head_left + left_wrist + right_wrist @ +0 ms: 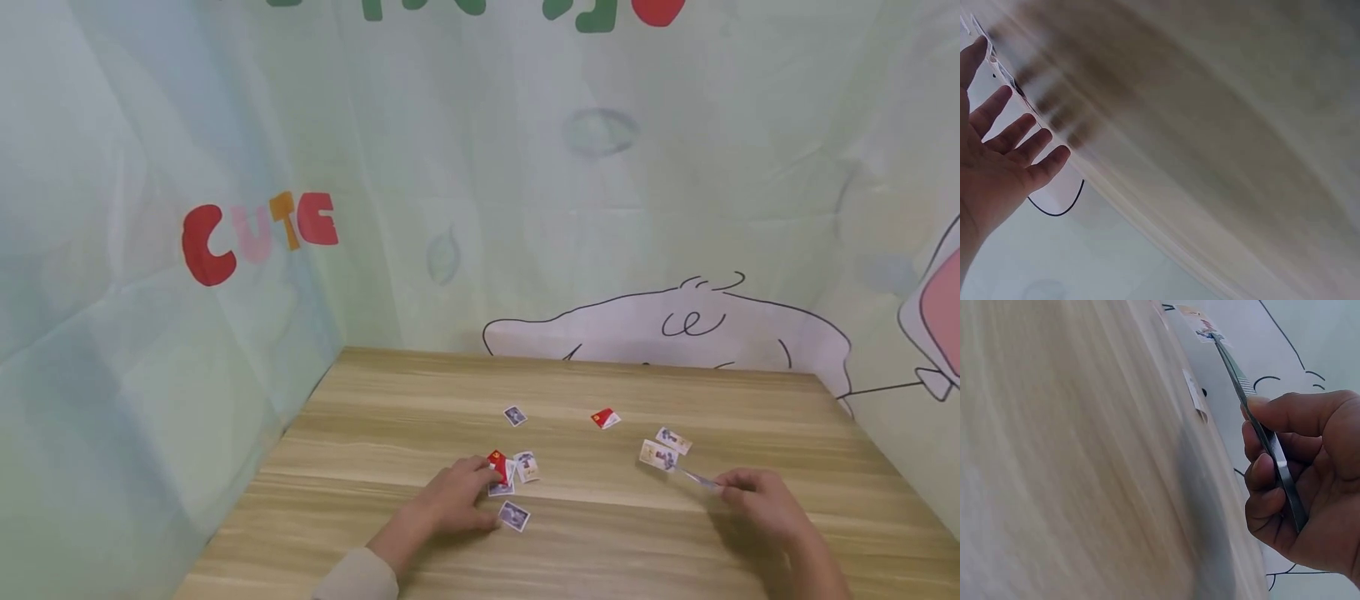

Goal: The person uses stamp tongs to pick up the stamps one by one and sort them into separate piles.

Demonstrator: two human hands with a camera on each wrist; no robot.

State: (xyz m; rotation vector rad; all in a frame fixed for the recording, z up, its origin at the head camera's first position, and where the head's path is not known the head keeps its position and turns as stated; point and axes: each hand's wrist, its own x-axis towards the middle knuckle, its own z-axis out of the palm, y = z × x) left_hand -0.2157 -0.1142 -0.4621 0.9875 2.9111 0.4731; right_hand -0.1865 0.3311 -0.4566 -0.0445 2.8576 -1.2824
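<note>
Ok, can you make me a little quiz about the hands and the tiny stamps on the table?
1. True or false: the right hand holds tweezers.
2. What do the tweezer tips touch?
A. a stamp
B. a coin
C. a pencil
3. Fill in: the left hand has its fingers by a small pile of stamps on the wooden ____.

Key:
1. True.
2. A.
3. Table.

Shiny metal tweezers (1254, 406), wood-grain table (600, 550)
</note>
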